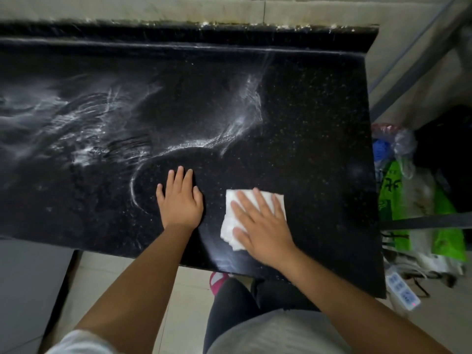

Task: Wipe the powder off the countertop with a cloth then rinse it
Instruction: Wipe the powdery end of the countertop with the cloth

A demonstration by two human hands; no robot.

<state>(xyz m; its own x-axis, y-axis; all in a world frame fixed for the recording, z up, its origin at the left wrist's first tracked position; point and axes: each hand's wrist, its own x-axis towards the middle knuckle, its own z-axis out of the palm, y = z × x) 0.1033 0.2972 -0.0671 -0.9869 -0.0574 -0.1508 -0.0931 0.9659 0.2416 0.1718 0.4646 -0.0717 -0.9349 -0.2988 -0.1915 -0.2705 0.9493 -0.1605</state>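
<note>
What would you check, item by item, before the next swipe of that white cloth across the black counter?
1. Folded white cloth lies flat on the black speckled stone countertop: ok.
2. Right hand presses on the cloth with straight, spread fingers: ok.
3. Left hand rests flat on a bare, already dark patch, beside the cloth and not touching it: ok.
4. White powder streaks remain to the left and farther back, with more at: not ok, wiping is unfinished.
5. Nothing stands on the countertop between cloth and streaks: ok.
6. Somewhere to rinse the cloth: cannot tell, no sink in view.
</note>
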